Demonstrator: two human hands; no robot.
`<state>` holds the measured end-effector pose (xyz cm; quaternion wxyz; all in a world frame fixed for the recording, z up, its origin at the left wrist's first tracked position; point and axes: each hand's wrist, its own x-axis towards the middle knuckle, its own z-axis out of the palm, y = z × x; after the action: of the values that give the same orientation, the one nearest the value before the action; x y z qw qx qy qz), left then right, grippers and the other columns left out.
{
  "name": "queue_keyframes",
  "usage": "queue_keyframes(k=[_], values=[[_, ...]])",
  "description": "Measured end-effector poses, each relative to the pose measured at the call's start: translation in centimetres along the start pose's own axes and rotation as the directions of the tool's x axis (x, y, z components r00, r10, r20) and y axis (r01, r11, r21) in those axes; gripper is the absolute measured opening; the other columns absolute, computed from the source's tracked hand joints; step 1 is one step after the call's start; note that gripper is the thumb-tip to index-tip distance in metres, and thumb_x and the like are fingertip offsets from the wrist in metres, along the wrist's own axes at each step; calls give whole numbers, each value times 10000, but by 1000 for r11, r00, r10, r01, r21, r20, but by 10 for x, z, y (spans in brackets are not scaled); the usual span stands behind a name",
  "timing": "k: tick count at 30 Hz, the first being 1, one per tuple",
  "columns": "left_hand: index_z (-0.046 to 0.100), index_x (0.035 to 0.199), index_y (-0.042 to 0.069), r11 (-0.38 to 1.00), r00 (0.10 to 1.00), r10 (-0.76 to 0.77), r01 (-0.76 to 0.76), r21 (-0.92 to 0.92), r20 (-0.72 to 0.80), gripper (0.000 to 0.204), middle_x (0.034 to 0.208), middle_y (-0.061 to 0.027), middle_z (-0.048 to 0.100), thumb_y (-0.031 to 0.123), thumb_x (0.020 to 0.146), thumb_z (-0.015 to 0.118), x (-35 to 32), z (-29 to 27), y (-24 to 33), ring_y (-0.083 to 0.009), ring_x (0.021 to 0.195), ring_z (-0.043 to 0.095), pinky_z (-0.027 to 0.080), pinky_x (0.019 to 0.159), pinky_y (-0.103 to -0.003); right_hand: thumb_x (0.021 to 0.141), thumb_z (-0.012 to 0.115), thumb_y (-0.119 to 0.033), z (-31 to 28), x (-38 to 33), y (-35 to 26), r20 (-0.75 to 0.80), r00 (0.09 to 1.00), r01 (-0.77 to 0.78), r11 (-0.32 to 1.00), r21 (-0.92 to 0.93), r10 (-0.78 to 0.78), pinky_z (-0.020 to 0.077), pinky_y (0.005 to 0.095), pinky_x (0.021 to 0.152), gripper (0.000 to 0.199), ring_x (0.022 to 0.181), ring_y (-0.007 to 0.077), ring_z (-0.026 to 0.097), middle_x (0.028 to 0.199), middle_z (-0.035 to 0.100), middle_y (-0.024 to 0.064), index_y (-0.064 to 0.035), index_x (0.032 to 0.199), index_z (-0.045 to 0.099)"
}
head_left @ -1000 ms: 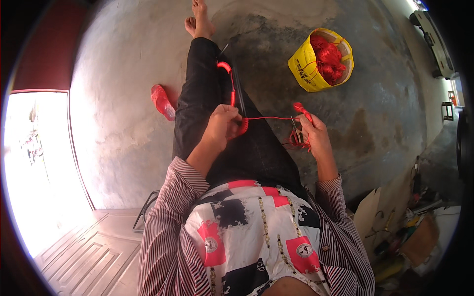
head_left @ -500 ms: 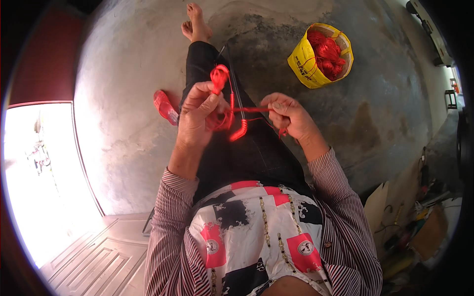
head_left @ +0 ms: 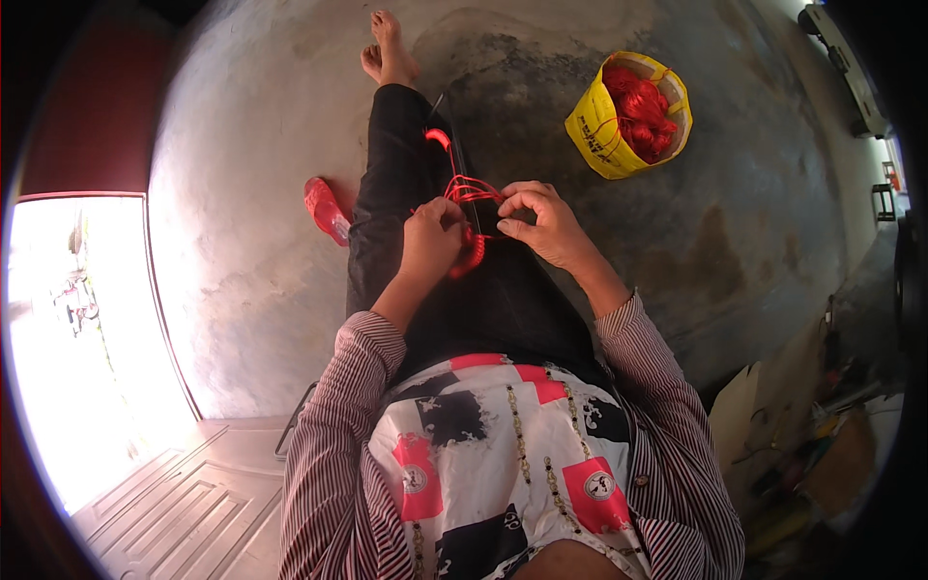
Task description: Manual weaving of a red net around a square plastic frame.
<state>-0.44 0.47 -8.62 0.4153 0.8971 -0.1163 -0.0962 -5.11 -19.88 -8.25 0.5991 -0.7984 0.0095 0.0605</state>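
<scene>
Both hands over the lap, left hand [head_left: 432, 235] fisted on red cord [head_left: 466, 189], right hand [head_left: 541, 220] pinching strands beside it; loose loops look liable to tangle.

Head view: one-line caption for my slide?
Seated on a concrete floor, left hand and right hand work red cord over the lap, yellow bag nearby.

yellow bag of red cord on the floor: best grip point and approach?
Take the yellow bag by its open rim, on the side nearest the person, coming from above. The mouth gapes upward and red cord fills it, so the soft walls would likely give way under a side pinch. It lies apart from both hands, with bare floor around it.
</scene>
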Motion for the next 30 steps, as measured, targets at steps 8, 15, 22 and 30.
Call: queue_keyframes(k=[8,15,22,30], values=[[629,855,38,999,999,38,-39,24,25,154,868,-100,675,34,713,688,-2,7,-5,-315,878,607,486,805,-407,723,721,-243,37,7,17,105,968,249,876,-413,-226,415,418,1002,438,1225,322,452,1229,560,124,1,1071,618],[606,844,39,993,987,118,-117,13,-112,150,931,-116,641,16,716,681,-1,1,-1,-294,867,603,499,781,-380,732,708,-213,30,-8,-4,38,972,205,760,-616,-232,434,410,947,254,1159,303,498,1189,573,117,-15,875,638],[389,1344,-26,649,920,-372,355,-673,126,669,1146,-117,544,59,697,536,1,4,-2,-211,1071,510,411,944,-340,703,643,-146,-19,-19,-31,-216,974,23,926,378,64,424,455,946,135,1126,240,521,1115,613,114,-40,696,560],[385,1353,-13,384,852,-323,515,-766,411,633,1042,-64,495,61,733,492,-9,14,-3,-177,976,491,391,921,-276,892,551,-161,-137,-80,-47,-344,923,383,348,856,-170,434,257,567,160,593,95,397,781,477,20,-62,1018,547]])
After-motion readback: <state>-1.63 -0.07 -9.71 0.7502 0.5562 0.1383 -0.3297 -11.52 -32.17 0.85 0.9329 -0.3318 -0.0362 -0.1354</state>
